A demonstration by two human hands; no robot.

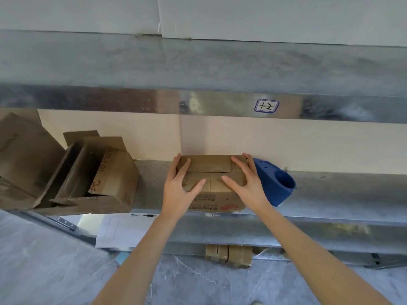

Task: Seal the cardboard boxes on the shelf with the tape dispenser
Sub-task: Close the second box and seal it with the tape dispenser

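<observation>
A metal shelf (330, 190) of dull, mottled grey sheet runs across the view, backed by a pale beige board (308, 146). A second metal level sits above it, and the white wall (264, 16) rises behind that. Below is a grey marbled floor (220, 287), where brown taped packs (229, 255) stand under the shelf's edge. On a lower level lie white papers (123, 230) with two pens (145, 215) at their far edge. The upper beam carries a blue-edged label (266, 105) handwritten "1-2". The box (214, 166) stands mid-shelf against the board, its flaps down and meeting at a seam across the top. Its front face bears red print and a red mark, too small to read. The left hand (180, 188) and right hand (247, 183) both lie spread wide on its top. Their fingers reach to the far corners, their thumbs rest near the seam, and neither holds anything. A blue tool (275, 183) with a round hollow lies just right of the box, touching the right hand's edge. To the left, open boxes (97, 172) lean together, one showing sideways lettering that seems to read "10 Pure" and red characters.
</observation>
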